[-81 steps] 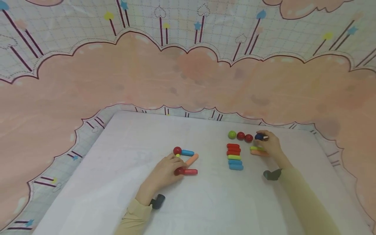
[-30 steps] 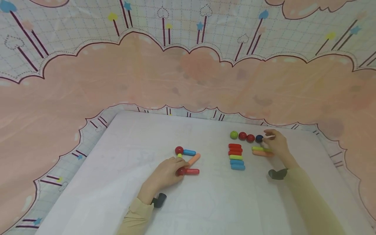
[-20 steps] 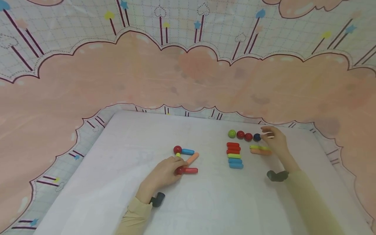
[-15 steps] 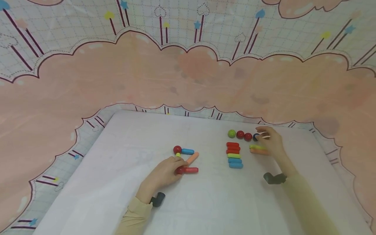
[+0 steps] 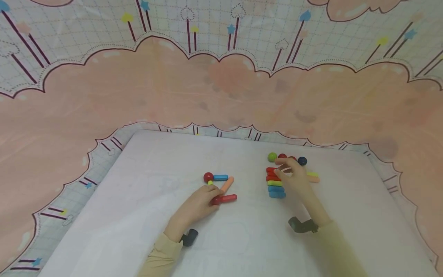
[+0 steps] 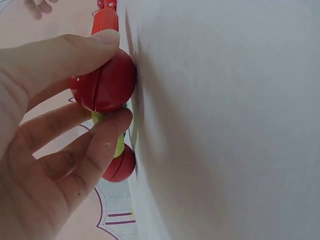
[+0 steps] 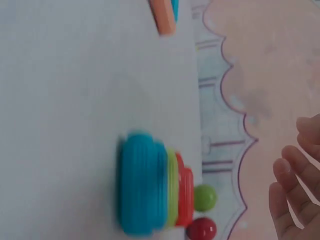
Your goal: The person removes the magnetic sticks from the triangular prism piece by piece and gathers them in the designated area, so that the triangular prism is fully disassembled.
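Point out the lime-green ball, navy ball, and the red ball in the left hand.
Lime-green ball [image 5: 272, 157]: head view, middle of its visible face.
Navy ball [image 5: 302, 161]: head view, middle of its visible face.
Held red ball [image 6: 112, 82]: left wrist view, beside its groove.

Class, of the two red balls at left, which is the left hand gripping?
The nearer ball, against the red stick; the farther ball, beside the blue stick, isn't held.

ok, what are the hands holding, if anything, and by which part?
Left hand: the red ball nearest the person, pinched by its sides. Right hand: nothing.
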`<action>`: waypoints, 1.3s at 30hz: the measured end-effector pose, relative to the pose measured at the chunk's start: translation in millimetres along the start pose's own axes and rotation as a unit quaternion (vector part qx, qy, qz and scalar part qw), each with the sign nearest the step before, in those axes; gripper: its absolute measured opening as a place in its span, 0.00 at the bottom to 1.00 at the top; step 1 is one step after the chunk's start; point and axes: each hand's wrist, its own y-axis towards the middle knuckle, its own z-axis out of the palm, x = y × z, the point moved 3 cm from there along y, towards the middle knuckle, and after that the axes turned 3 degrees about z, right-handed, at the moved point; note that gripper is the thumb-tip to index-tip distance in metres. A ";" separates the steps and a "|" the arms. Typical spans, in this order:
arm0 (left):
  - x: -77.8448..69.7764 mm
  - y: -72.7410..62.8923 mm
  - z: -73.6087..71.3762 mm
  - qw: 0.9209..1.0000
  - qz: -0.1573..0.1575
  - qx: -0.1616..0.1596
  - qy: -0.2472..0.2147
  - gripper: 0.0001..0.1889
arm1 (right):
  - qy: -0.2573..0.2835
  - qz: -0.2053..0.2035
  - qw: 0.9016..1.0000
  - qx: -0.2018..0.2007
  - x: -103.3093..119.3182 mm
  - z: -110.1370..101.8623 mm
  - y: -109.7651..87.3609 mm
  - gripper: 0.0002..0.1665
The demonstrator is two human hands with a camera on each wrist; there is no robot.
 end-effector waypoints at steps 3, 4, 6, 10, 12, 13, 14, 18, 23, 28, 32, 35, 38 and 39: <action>-0.7 0.4 0.5 1.000 -0.002 0.002 -0.005 0.20 | 0.012 -0.017 1.000 0.003 8.1 15.8 -6.2 0.20; -1.0 0.7 0.5 1.000 -0.003 0.004 -0.006 0.19 | 0.017 -0.025 1.000 0.006 10.6 21.5 -8.4 0.20; -1.7 1.1 0.6 1.000 -0.004 0.009 -0.006 0.20 | 0.017 -0.019 0.999 0.020 14.7 34.1 -13.6 0.20; -3.3 1.3 0.0 1.000 -0.004 0.016 -0.007 0.20 | 0.037 0.007 0.998 0.057 20.7 62.0 -24.3 0.20; -3.5 1.1 -0.7 1.000 0.002 0.009 -0.008 0.19 | 0.046 0.022 0.996 0.071 23.3 76.5 -29.7 0.20; -3.4 0.9 -1.0 1.000 0.008 0.003 -0.008 0.18 | 0.053 0.028 0.995 0.076 24.2 83.5 -32.1 0.20; -3.0 0.7 -0.9 1.000 0.012 -0.003 -0.008 0.17 | 0.060 0.035 0.994 0.082 25.0 90.1 -34.5 0.20; -1.4 0.0 0.1 1.000 0.022 -0.016 -0.014 0.17 | 0.069 0.048 0.991 0.100 24.2 112.0 -41.9 0.20; -1.5 -0.2 -0.3 1.000 0.012 -0.007 -0.025 0.16 | 0.050 0.039 0.991 0.118 22.3 128.4 -45.8 0.20; -0.8 -0.1 -0.4 0.999 0.011 -0.003 -0.033 0.13 | 0.039 0.024 0.993 0.109 21.1 137.0 -47.5 0.20; 1.2 0.3 1.4 1.000 0.012 -0.006 -0.027 0.13 | 0.035 0.005 0.994 0.106 21.8 142.1 -47.1 0.20; 1.6 0.8 1.9 0.999 0.020 -0.013 -0.031 0.12 | 0.027 0.004 0.994 0.102 21.1 145.5 -46.8 0.18; 1.5 1.1 1.6 0.999 0.027 -0.016 -0.038 0.12 | 0.024 0.004 0.995 0.096 21.1 147.4 -47.0 0.16; 1.5 1.1 1.4 0.999 0.028 -0.016 -0.040 0.12 | 0.024 0.006 0.995 0.096 21.3 147.6 -47.3 0.16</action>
